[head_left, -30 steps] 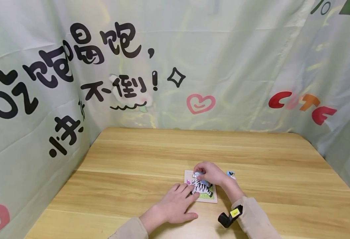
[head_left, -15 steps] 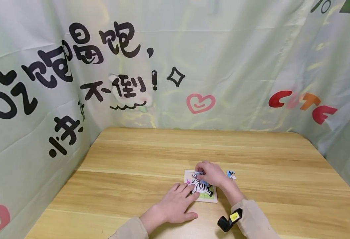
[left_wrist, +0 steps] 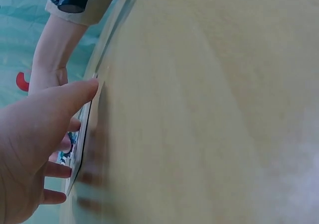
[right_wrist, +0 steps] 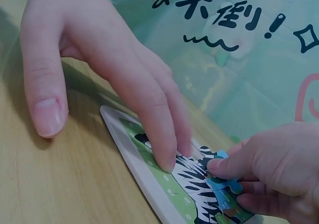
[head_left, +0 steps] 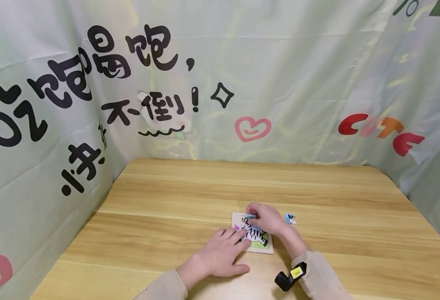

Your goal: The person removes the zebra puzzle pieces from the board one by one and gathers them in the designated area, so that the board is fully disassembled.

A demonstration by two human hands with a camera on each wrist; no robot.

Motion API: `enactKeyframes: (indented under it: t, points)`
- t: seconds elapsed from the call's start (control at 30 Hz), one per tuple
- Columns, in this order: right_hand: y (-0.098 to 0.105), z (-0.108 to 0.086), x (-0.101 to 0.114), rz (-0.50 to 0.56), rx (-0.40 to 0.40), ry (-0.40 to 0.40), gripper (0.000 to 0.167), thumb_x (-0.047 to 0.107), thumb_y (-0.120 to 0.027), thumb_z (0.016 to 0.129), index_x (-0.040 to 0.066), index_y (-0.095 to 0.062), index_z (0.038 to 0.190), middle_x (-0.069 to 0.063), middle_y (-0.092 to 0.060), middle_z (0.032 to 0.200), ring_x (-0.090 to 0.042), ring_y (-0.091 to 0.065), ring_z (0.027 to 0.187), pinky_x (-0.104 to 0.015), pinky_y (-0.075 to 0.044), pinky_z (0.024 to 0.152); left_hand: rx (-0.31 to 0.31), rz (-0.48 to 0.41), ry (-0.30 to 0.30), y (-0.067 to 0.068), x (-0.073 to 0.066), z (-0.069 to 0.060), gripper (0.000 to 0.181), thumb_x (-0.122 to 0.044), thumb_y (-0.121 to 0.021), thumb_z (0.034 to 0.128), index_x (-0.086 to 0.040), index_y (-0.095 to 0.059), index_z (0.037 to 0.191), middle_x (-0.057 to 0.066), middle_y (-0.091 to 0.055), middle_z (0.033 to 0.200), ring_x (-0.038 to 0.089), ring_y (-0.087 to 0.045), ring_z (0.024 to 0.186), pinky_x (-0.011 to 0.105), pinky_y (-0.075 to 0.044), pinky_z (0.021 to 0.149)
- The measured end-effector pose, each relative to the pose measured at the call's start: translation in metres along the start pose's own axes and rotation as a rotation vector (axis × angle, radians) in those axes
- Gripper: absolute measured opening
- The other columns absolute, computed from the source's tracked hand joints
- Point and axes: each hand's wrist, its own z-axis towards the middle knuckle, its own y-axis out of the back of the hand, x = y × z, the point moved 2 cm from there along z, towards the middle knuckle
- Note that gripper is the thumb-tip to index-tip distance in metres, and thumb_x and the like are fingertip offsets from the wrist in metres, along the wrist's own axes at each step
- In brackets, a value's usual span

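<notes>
1. The table [head_left: 159, 196] has a pale wood-grain top with rounded far corners.
2. A light-rimmed zebra puzzle board [right_wrist: 135, 159] lies flat on it.
3. A loose puzzle piece [head_left: 290, 219] lies near the board, to its right.

Tabletop [head_left: 167, 241] looks like wood grain, pretty smooth with a soft sheen in spots. Backdrop [head_left: 298, 83] is matt cloth, creases and folds included. Zebra puzzle [right_wrist: 194, 179] has a smooth printed face, can't tell if wood or card; its border [right_wrist: 135, 159] looks matt. Sleeve's [head_left: 323, 273] matt fabric, wrist camera [head_left: 284, 281] seems black plastic.
</notes>
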Motion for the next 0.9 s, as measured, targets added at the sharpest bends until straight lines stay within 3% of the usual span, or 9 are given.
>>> enactKeyframes:
  t: [0.47, 0.63, 0.9]
  points:
    - [0.001, 0.000, -0.005, 0.183, 0.026, 0.034, 0.012, 0.001, -0.063, 0.084, 0.012, -0.058, 0.087, 0.001, -0.053, 0.075, -0.014, -0.047, 0.068, -0.029, -0.039, 0.062, 0.056, 0.078, 0.015, 0.006, -0.006, 0.009, 0.069, -0.068, -0.039, 0.0848, -0.022, -0.045, 0.135, -0.003, -0.041, 0.140, 0.022, -0.039, 0.125, 0.039, -0.034, 0.099]
    - [0.002, 0.000, -0.007, 0.192, 0.031, 0.084, 0.011, 0.001, -0.062, 0.085, 0.011, -0.058, 0.088, 0.002, -0.053, 0.074, -0.015, -0.047, 0.068, -0.030, -0.040, 0.063, 0.041, 0.082, 0.013, 0.006, -0.006, 0.010, 0.068, -0.068, -0.040, 0.0845, -0.022, -0.046, 0.133, -0.003, -0.043, 0.138, 0.020, -0.041, 0.122, 0.037, -0.036, 0.097]
    - [0.004, -0.001, -0.008, 0.195, 0.046, 0.094, 0.008, 0.003, -0.061, 0.086, 0.010, -0.058, 0.088, 0.002, -0.052, 0.075, -0.015, -0.047, 0.069, -0.029, -0.040, 0.062, 0.054, 0.059, 0.020, 0.003, -0.003, 0.011, 0.067, -0.068, -0.043, 0.0837, -0.024, -0.046, 0.135, -0.005, -0.041, 0.142, 0.020, -0.039, 0.124, 0.037, -0.037, 0.096]
